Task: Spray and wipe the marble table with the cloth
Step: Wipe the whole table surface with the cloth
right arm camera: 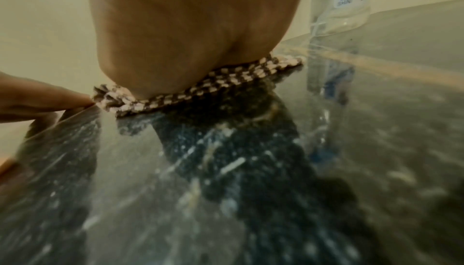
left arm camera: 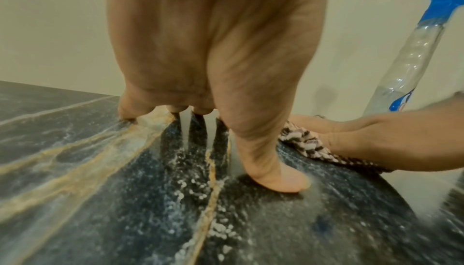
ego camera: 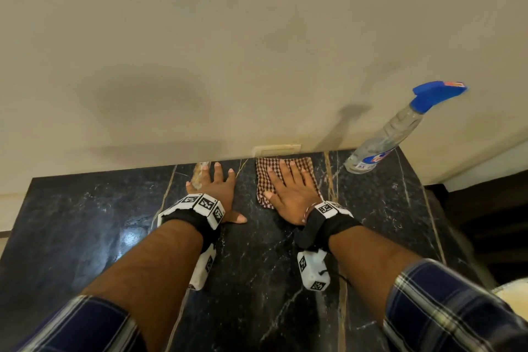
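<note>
A black marble table (ego camera: pixel 91 214) with gold and white veins fills the lower head view. A brown-and-white checked cloth (ego camera: pixel 307 164) lies flat near the table's far edge, and my right hand (ego camera: pixel 288 188) presses on it with straight, spread fingers. The cloth (right arm camera: pixel 220 82) shows under the palm in the right wrist view. My left hand (ego camera: pixel 217 188) rests flat on the bare marble just left of the cloth, fingers straight. A clear spray bottle (ego camera: pixel 385 140) with a blue trigger head stands at the far right, apart from both hands; the same bottle (left arm camera: pixel 411 54) appears in the left wrist view.
A beige wall (ego camera: pixel 228 37) rises directly behind the table's far edge, with a small socket plate (ego camera: pixel 277 149) at the edge. The table's right edge (ego camera: pixel 437 226) drops off to a dark floor. Marble (left arm camera: pixel 75 170) stretches out to the left of my left hand.
</note>
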